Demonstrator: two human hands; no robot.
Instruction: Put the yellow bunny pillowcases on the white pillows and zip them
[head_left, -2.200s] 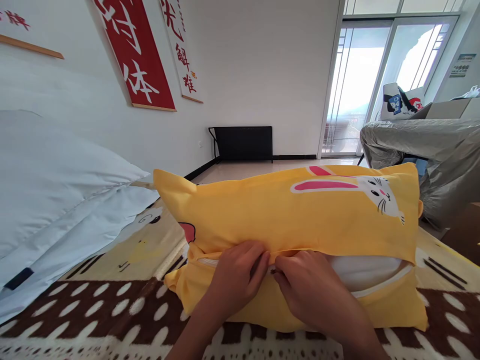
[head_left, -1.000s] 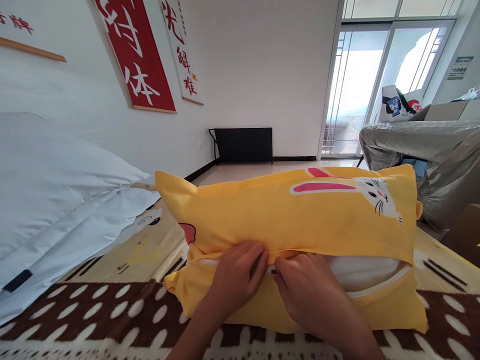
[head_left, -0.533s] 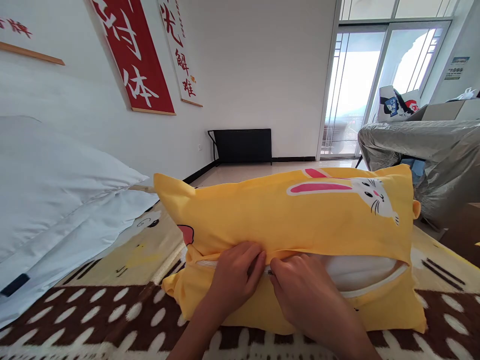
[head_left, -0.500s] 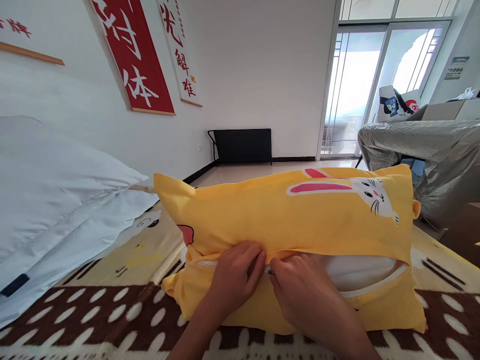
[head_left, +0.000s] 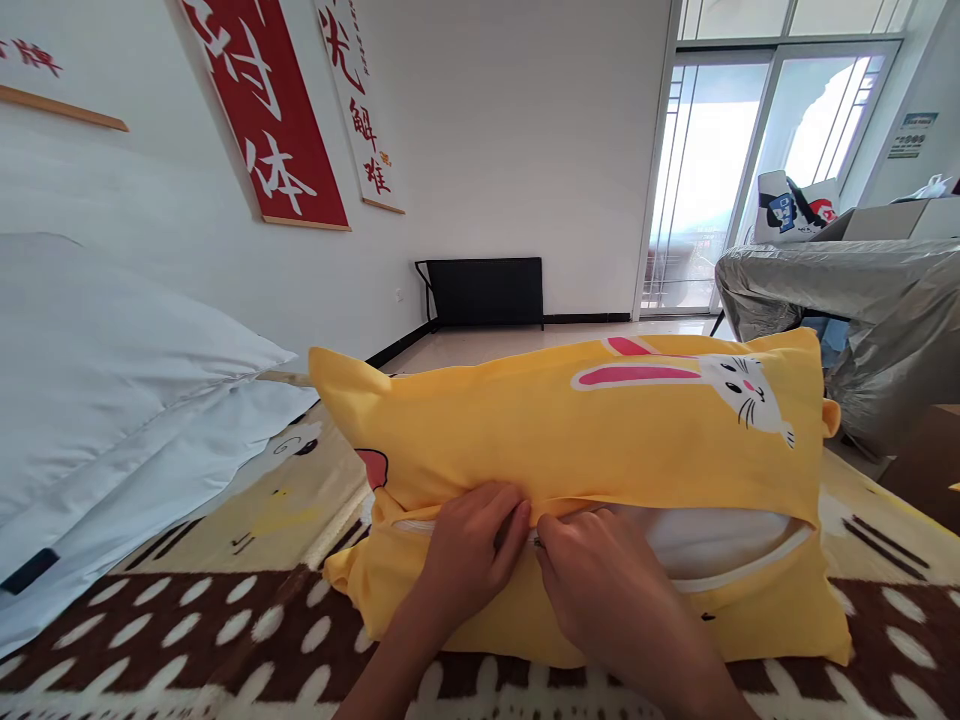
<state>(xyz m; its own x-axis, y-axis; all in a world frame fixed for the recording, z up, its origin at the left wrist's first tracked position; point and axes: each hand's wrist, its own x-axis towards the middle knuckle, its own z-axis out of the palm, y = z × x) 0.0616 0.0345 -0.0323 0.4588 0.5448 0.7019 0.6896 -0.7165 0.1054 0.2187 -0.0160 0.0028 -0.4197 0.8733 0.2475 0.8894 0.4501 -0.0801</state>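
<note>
A yellow pillowcase (head_left: pixel 465 420) with a printed white rabbit lies in front of me with a pillow inside. Its zipper (head_left: pixel 415 526) runs along the near side. To the right the zipper gapes, and the white pillow (head_left: pixel 712 535) shows through. My left hand (head_left: pixel 480 540) is closed on the fabric edge beside the zipper, left of the middle. Close by, my right hand (head_left: pixel 600 570) pinches the zipper where the gap begins; a small dark bit, perhaps the slider, peeks out at its fingertips.
A patterned brown and cream blanket (head_left: pixel 247 640) spreads beneath. White cloth (head_left: pixel 135 400) is heaped at left. Behind stand a black folded frame (head_left: pixel 486 292) by the wall and, at right, a piece of furniture wrapped in silvery plastic (head_left: pixel 847 275) with boxes on it.
My right hand has shifted very slightly left along the zipper. My left hand stays where it was, and the pillowcase has barely moved.
</note>
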